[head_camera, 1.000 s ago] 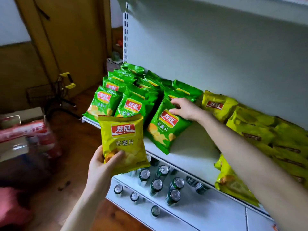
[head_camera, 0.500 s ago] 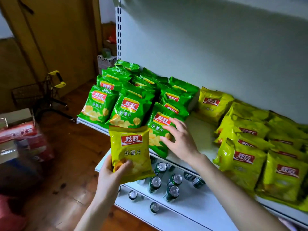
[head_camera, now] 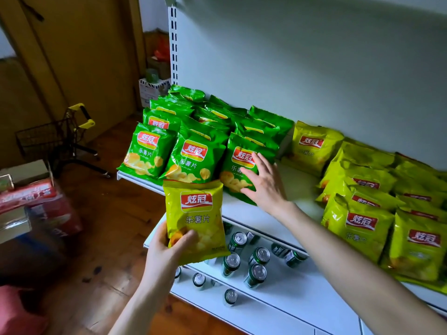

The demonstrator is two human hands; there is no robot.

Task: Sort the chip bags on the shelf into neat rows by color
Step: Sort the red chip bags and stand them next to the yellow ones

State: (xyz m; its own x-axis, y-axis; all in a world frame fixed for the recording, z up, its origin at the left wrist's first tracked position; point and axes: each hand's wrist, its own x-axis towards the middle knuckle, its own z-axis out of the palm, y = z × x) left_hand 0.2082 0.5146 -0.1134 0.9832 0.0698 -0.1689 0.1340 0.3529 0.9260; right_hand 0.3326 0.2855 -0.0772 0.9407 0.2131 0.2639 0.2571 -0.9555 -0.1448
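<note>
1. Gripping a yellow chip bag (head_camera: 196, 218) by its lower left corner, the left hand (head_camera: 167, 250) holds it upright in front of the shelf (head_camera: 297, 189), thumb curled over the bag's face.
2. The right hand (head_camera: 263, 182) is flat, fingers straight and spread, resting against the front green bag (head_camera: 235, 165) of the rightmost green row.
3. Green bags (head_camera: 193, 155) stand in three rows at the shelf's left end, leaning back.
4. Yellow bags (head_camera: 358, 226) fill the right part of the shelf; a lone yellow bag (head_camera: 312, 146) leans on the back panel just beside the green rows.
5. Bare shelf lies between the two colours.
6. Green cans (head_camera: 260, 255) stand and lie on the lower shelf (head_camera: 302, 293).
</note>
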